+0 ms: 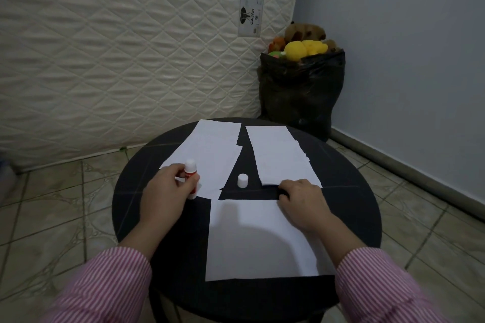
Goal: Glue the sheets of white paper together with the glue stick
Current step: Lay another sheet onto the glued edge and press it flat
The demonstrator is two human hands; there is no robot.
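The left hand (164, 186) grips the glue stick (190, 178); the right hand (301, 198) has its fingers curled at a paper's (278, 157) edge.

Head camera looks forward and down, close over the round table (136, 191).

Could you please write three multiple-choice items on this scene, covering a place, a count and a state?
1. Where does the white cap stand?
A. On the bare table between the paper stacks
B. On the floor
C. On the glue stick

2. How many separate groups of white paper lie on the table?
A. One
B. Three
C. Five

3. What is the left hand doing?
A. Resting flat on the table
B. Pointing at the wall
C. Gripping the glue stick

Key: 1 A, it sits on dark tabletop between the sheets. 2 B, a far left stack, a far right stack and a near sheet. 3 C, fingers curl round the tube.
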